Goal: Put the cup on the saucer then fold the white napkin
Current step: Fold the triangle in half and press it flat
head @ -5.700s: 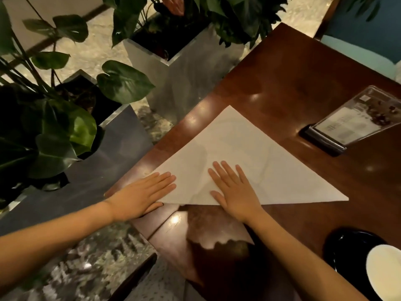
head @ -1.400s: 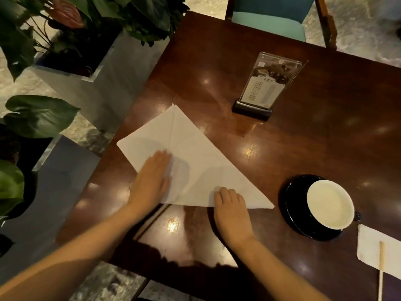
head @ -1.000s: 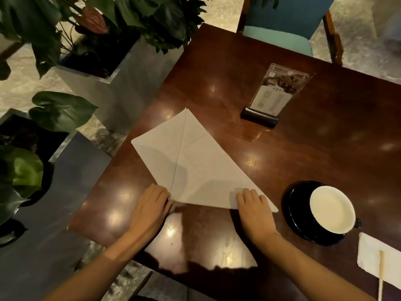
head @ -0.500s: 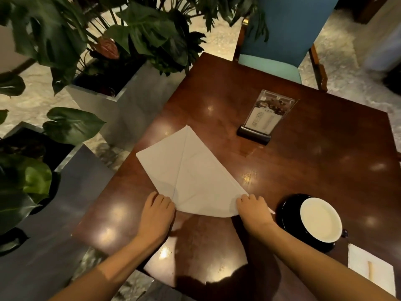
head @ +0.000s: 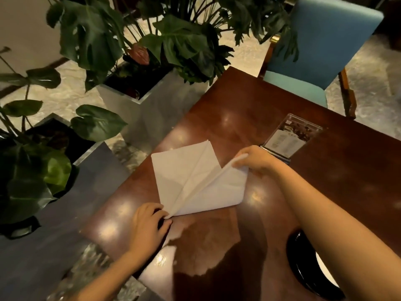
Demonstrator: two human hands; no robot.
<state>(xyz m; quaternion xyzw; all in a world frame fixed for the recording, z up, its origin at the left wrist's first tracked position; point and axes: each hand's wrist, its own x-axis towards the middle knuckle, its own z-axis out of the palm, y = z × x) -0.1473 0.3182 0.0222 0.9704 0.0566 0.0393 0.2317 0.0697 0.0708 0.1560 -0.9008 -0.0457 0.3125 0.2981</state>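
Note:
The white napkin (head: 184,170) lies partly folded on the dark wooden table (head: 238,118), near its left edge. My left hand (head: 148,222) pins the napkin's near point against the table with curled fingers. My right hand (head: 255,160) pinches the napkin's right corner and holds it lifted over the cloth toward the far side, so that flap stands up along a diagonal crease. The black saucer (head: 303,270) sits at the lower right, mostly hidden behind my right forearm. Only a sliver of the white cup (head: 325,273) shows on it.
A clear menu stand (head: 288,140) on a black base stands just behind my right hand. A blue chair (head: 312,61) is at the table's far side. Planters with large green leaves (head: 138,98) line the floor left of the table.
My right hand has lifted the napkin's right corner from the table and swung it up and over toward the far side. My left hand stays on the near point. The view has shifted left.

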